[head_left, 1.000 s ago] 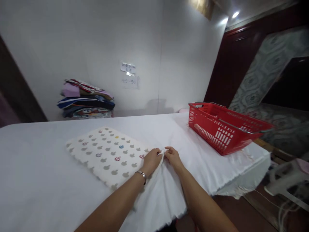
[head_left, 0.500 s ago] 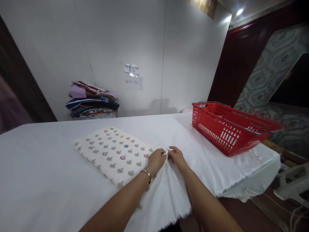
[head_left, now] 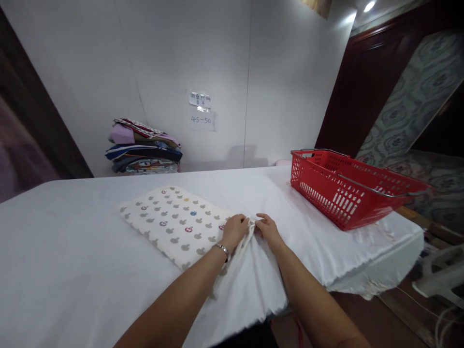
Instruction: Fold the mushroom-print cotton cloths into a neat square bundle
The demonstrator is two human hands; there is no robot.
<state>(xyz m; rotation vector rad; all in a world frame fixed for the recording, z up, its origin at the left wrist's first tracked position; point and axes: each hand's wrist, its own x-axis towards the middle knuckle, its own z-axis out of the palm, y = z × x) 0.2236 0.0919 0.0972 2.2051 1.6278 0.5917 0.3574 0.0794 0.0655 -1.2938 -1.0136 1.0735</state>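
A cream cloth point(head_left: 170, 227) printed with grey apples and a few coloured ones lies flat on the white-covered table point(head_left: 90, 251). At its right edge, my left hand point(head_left: 234, 230) is closed on the fabric, a metal-banded watch or bracelet point(head_left: 223, 251) at the wrist. Close beside it, my right hand point(head_left: 267, 229) pinches the same edge, where the material is gathered and slightly raised. Its upper fingers are bent, and the fingertips are partly hidden. Creases run from the gathered edge toward the front of the table.
To the right stands a red plastic basket point(head_left: 326, 191) with metal handles. A stack of folded clothes point(head_left: 145, 152) sits behind the table's far left edge, against the wall. Paper signs point(head_left: 203, 120) hang there. A light plastic stool point(head_left: 440, 275) is at the lower right.
The view has shifted, so things appear further right. Both hands stay at the cloth's right edge, where a printed strip of fabric now shows turned up between them.
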